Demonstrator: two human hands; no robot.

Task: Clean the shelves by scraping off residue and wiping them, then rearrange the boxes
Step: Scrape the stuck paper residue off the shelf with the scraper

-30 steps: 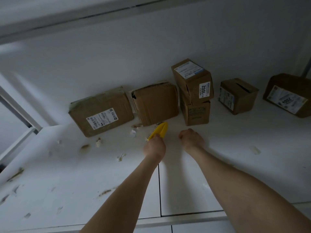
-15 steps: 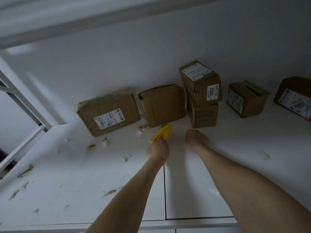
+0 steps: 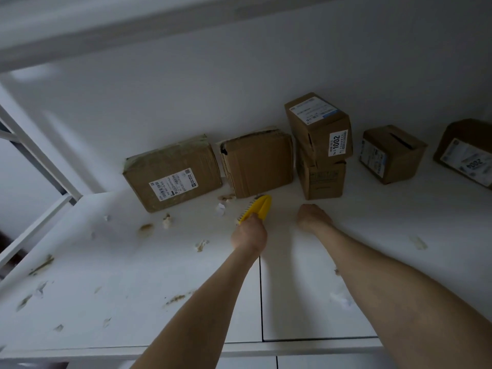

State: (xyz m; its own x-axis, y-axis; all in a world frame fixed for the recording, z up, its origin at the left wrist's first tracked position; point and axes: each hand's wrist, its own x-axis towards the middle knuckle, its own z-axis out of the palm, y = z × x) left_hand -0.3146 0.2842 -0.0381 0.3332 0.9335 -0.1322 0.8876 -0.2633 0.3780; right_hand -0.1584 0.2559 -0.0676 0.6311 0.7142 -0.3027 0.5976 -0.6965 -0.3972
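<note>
Boxes (image 3: pixel 173 173) at shelf (image 3: pixel 106 262) back — brush (image 3: pixel 259 207) just before them.

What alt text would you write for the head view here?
A left hand grips a yellow brush on a white shelf spotted with residue, close to a row of cardboard boxes at the back. The right hand rests on the shelf beside it.

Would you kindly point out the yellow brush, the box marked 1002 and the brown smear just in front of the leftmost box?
yellow brush (image 3: pixel 259 207): head view, on its yellow plastic back.
box marked 1002 (image 3: pixel 319 139): head view, brown face beside the label.
brown smear (image 3: pixel 146 228): head view, its middle.
</note>
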